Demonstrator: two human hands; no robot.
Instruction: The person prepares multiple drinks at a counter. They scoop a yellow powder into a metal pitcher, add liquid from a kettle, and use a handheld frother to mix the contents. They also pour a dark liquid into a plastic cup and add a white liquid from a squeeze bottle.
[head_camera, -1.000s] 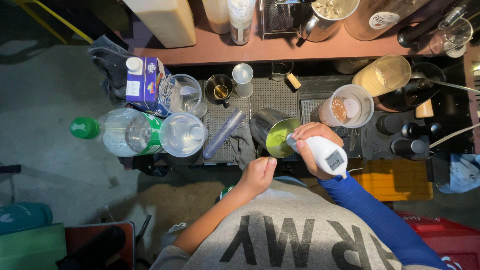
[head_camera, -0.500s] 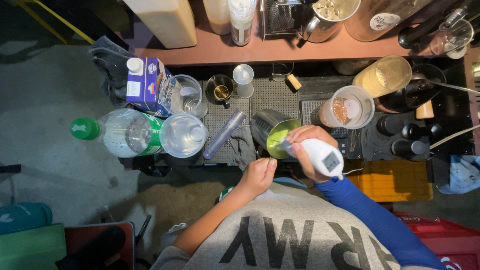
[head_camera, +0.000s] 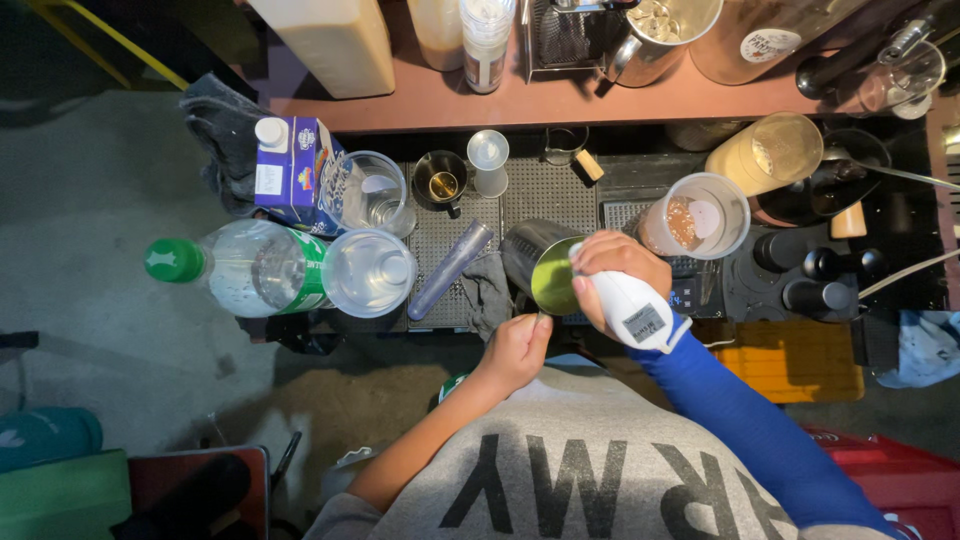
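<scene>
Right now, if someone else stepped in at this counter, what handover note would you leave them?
Right hand: gripping a white handheld frother, its head down in the green liquid inside the metal pitcher.
Left hand: at the pitcher's near rim, apparently steadying it; what it pinches is too small to tell.
Around it: the pitcher stands on the black perforated mat, a grey cloth and a clear tube lie to its left, and a plastic cup stands to its right.
Done: green liquid is in the pitcher, frother inserted.
Left: the liquid has not been poured anywhere visible.
</scene>
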